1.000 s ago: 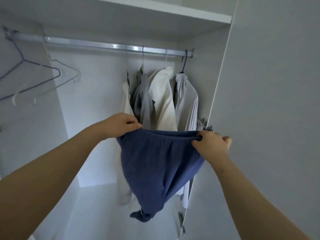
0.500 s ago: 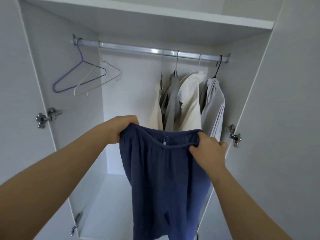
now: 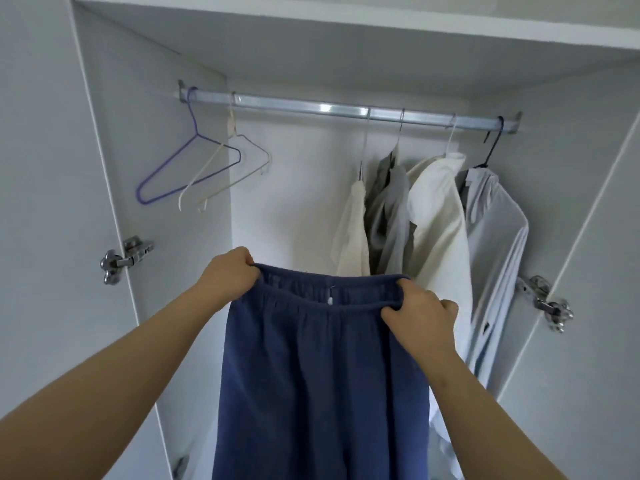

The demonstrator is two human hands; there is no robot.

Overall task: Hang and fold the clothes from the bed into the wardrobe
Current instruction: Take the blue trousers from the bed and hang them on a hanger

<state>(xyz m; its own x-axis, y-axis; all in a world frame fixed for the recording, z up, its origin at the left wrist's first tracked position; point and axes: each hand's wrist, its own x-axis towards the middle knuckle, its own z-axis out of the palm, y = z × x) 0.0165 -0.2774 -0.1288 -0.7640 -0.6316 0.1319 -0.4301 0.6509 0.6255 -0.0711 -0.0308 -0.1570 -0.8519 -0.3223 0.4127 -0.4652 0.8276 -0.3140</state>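
Observation:
I hold a pair of dark blue trousers (image 3: 322, 375) up by the elastic waistband in front of the open wardrobe. My left hand (image 3: 228, 275) grips the waistband's left end and my right hand (image 3: 420, 315) grips its right end. The legs hang straight down past the bottom of the view. Behind them runs the metal rail (image 3: 332, 109). A purple hanger (image 3: 180, 164) and a cream hanger (image 3: 221, 174) hang bare at its left end.
Several garments hang at the rail's right end: a cream shirt (image 3: 351, 230), a grey one (image 3: 389, 209), a white one (image 3: 438, 220) and a pale blue one (image 3: 495, 244). A shelf (image 3: 346, 19) tops the compartment. Door hinges (image 3: 121, 259) (image 3: 547, 303) stick out on both sides.
The view has swung left and back, so the whole rail and both bare hangers show. My hands have spread the bunched trousers out flat and lifted the waistband level.

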